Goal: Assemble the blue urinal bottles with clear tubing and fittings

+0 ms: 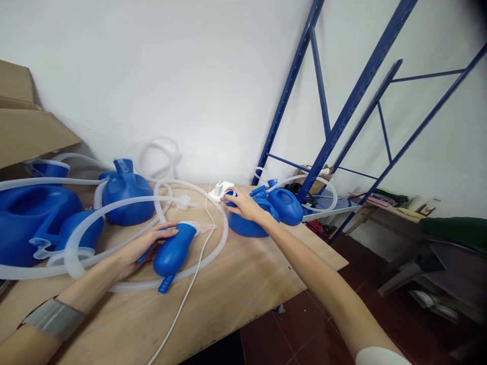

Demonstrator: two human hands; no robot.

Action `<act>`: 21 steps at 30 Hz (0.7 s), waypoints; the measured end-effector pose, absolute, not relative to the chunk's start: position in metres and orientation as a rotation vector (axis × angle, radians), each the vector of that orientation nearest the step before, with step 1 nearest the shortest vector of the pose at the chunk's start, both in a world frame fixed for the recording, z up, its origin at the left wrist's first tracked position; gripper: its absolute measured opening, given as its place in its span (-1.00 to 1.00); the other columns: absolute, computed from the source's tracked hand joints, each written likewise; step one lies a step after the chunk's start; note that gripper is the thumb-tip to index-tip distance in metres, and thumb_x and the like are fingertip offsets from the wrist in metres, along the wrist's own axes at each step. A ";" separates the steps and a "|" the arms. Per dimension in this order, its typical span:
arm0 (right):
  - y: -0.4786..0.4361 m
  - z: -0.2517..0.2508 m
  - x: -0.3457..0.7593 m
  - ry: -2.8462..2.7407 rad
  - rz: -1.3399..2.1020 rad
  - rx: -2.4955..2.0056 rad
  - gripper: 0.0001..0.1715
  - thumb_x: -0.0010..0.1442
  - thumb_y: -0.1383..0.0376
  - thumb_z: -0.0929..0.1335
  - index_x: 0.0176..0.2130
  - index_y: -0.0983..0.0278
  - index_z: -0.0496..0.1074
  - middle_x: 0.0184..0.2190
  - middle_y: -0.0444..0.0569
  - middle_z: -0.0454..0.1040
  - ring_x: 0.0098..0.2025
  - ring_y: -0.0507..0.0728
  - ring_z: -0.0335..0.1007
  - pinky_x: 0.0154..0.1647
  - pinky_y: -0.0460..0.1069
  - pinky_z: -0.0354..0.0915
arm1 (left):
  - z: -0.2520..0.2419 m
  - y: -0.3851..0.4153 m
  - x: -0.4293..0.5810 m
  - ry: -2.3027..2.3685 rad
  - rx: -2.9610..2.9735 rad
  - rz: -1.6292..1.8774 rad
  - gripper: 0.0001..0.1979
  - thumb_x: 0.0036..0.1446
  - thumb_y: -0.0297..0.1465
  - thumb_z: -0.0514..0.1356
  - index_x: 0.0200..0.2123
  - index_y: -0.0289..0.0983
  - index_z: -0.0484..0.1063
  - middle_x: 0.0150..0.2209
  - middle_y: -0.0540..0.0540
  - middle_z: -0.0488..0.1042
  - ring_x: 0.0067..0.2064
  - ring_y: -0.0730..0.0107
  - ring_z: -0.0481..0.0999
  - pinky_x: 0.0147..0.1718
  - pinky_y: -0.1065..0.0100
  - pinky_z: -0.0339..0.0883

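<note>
My left hand [146, 247] is wrapped round a blue plastic urinal funnel [173, 252], which lies tilted near the middle of the wooden table. Its wide mouth has a pale rim and a loose clear cap [207, 229] on a strap. My right hand [240, 205] reaches further back, fingers closed round the neck of a blue urinal jug [249, 223] that stands on the table. Part of the jug is behind my hand and forearm. A second blue jug [286, 207] stands just right of it, with a clear hose attached.
Several more blue jugs [127, 200] and coiled clear hoses [218, 248] cover the left side. A white charger [218, 188] sits by the wall, its cable crossing the table [243, 284]. An open cardboard box [34, 134] is left; blue shelf frames [353, 76] rise right.
</note>
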State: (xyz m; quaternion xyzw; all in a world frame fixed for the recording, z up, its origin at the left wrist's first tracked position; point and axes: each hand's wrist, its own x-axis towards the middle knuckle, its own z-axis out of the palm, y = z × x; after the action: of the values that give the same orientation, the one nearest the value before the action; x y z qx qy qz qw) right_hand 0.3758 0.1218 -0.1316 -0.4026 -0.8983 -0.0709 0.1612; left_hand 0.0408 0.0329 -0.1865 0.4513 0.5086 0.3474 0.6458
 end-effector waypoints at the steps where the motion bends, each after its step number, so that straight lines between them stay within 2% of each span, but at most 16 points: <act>1: 0.122 -0.132 0.376 -2.563 -0.221 -1.158 -0.64 0.46 0.16 0.29 0.15 0.16 0.48 0.29 0.12 0.26 -0.11 0.15 0.48 0.02 0.07 0.37 | -0.187 0.033 0.041 1.158 1.025 0.789 -0.13 -0.07 0.01 0.45 0.30 -0.08 0.35 0.20 -0.14 0.52 0.27 0.05 0.45 0.05 0.28 0.42; 8: 0.123 -0.133 0.374 -2.553 -0.264 -1.169 -0.59 0.45 0.16 0.29 0.22 0.15 0.43 0.33 0.16 0.24 -0.10 0.18 0.51 0.00 0.11 0.42 | -0.184 0.032 0.044 1.196 1.015 0.803 -0.13 -0.10 0.01 0.45 0.29 -0.08 0.37 0.14 -0.12 0.57 0.27 0.04 0.45 0.07 0.24 0.42; 10: 0.126 -0.131 0.376 -2.582 -0.219 -1.086 -0.51 0.42 0.15 0.34 0.27 0.16 0.38 0.38 0.20 0.18 0.05 0.24 0.49 0.10 0.15 0.42 | -0.185 0.033 0.044 1.195 1.023 0.808 -0.16 -0.09 0.01 0.44 0.27 -0.07 0.39 0.14 -0.11 0.58 0.26 0.05 0.46 0.08 0.25 0.42; 12: 0.128 -0.129 0.380 -2.618 -0.184 -0.977 -0.41 0.37 0.15 0.40 0.32 0.18 0.34 0.41 0.23 0.14 0.24 0.30 0.38 0.23 0.17 0.35 | -0.186 0.034 0.043 1.195 1.029 0.807 -0.17 -0.08 0.02 0.44 0.26 -0.07 0.40 0.12 -0.11 0.59 0.25 0.07 0.48 0.06 0.26 0.43; 14: 0.129 -0.128 0.382 -2.625 -0.162 -0.921 -0.39 0.35 0.17 0.42 0.32 0.21 0.34 0.39 0.23 0.18 0.34 0.31 0.27 0.29 0.16 0.31 | -0.188 0.035 0.043 1.198 1.024 0.805 -0.15 -0.10 0.02 0.44 0.26 -0.06 0.40 0.10 -0.10 0.60 0.23 0.07 0.49 0.01 0.28 0.45; 16: 0.130 -0.129 0.383 -2.595 -0.153 -0.948 -0.48 0.39 0.19 0.38 0.28 0.21 0.38 0.33 0.21 0.26 0.30 0.29 0.32 0.23 0.14 0.34 | -0.188 0.036 0.043 1.204 1.024 0.805 -0.13 -0.13 0.03 0.44 0.27 -0.06 0.39 0.10 -0.10 0.60 0.22 0.07 0.51 -0.04 0.30 0.47; 21: 0.130 -0.136 0.379 -2.545 -0.188 -1.019 -0.65 0.43 0.19 0.34 0.15 0.18 0.47 0.26 0.14 0.33 0.00 0.18 0.49 0.06 0.08 0.39 | -0.186 0.036 0.046 1.233 1.046 0.809 -0.15 -0.14 0.01 0.40 0.25 -0.11 0.42 0.05 -0.17 0.62 0.14 -0.01 0.57 -0.12 0.23 0.51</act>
State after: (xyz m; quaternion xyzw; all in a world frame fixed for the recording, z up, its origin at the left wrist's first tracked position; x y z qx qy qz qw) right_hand 0.3794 0.1297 -0.1355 -0.3638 -0.9082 -0.0672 0.1957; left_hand 0.0455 0.0355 -0.1863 0.4547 0.5361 0.3515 0.6183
